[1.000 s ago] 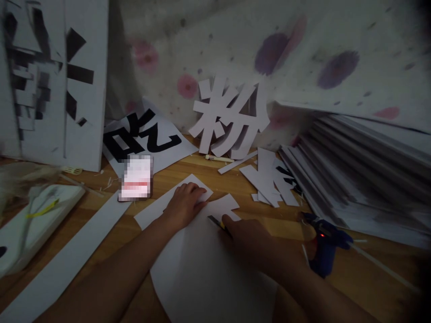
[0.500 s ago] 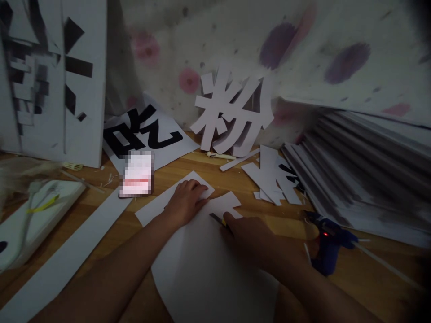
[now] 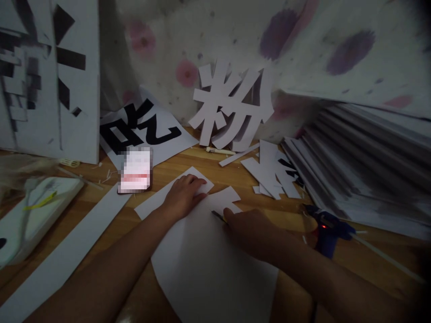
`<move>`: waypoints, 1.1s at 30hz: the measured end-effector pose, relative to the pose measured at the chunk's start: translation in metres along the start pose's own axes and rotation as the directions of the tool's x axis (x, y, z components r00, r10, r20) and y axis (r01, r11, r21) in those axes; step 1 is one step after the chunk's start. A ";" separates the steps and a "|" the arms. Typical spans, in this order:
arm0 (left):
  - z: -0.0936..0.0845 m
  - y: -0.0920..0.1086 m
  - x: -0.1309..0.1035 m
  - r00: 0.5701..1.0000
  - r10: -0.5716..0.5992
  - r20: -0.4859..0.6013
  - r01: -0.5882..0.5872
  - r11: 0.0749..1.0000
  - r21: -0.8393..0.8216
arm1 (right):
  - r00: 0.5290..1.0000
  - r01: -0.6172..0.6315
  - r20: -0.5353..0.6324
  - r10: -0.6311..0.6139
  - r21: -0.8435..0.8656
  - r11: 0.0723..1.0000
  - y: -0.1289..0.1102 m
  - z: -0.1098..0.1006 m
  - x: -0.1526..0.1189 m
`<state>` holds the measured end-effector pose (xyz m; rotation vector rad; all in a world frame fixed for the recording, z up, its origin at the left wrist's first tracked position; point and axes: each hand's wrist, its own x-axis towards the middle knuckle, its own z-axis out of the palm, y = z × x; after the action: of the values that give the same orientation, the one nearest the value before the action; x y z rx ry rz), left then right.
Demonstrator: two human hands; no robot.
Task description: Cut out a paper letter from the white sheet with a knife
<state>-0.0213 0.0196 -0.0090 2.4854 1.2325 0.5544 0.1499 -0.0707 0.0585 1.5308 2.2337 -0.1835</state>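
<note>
A large white foam-board sheet (image 3: pixel 215 269) lies on the wooden table in front of me, its far end notched. My left hand (image 3: pixel 184 195) rests on its far left part, beside a white strip (image 3: pixel 158 202), with thumb and forefinger apart and bent fingertips pressing down. Closed round a utility knife (image 3: pixel 218 216), my right hand (image 3: pixel 247 231) is over the sheet to the right. The dark blade points left and away from me, close to the board's surface. Whether the tip touches the board I cannot tell. Most of the knife's handle is hidden in my fist.
A blue glue gun (image 3: pixel 328 229) with a red light lies right of my right arm. Behind it is a stack of boards (image 3: pixel 357 166). A phone (image 3: pixel 134 170), offcuts (image 3: pixel 261 175), a pen (image 3: pixel 220 150) and a cut-out white character (image 3: pixel 232 107) are farther back.
The view has shifted slightly. The knife's blade tip sits slightly farther right relative to my left hand, which stays on the board. My right hand keeps its hold on the knife.
</note>
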 end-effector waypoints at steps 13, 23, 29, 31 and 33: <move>0.000 0.000 0.000 1.000 -0.011 0.003 0.011 1.000 0.023 | 0.998 -0.063 0.027 0.065 -0.055 0.996 0.009 0.029 -0.048; 0.001 0.000 0.001 1.000 -0.008 -0.006 0.008 1.000 0.009 | 0.985 -0.063 0.152 0.083 -0.136 0.989 0.019 0.051 -0.059; 0.003 0.000 0.001 1.000 0.000 0.006 -0.001 1.000 0.015 | 0.942 -0.176 0.278 0.187 -0.065 0.982 0.015 0.048 -0.065; 0.003 0.000 0.000 1.000 0.007 0.006 -0.007 1.000 0.016 | 0.926 -0.244 0.294 0.238 -0.019 0.970 0.012 0.043 -0.065; 0.003 0.000 0.000 1.000 0.012 0.003 -0.012 1.000 0.014 | 0.912 -0.298 0.298 0.282 0.008 0.955 0.010 0.040 -0.065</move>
<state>-0.0194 0.0193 -0.0119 2.5062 1.2252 0.5473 0.1894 -0.1364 0.0507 1.7171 1.7622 -0.3574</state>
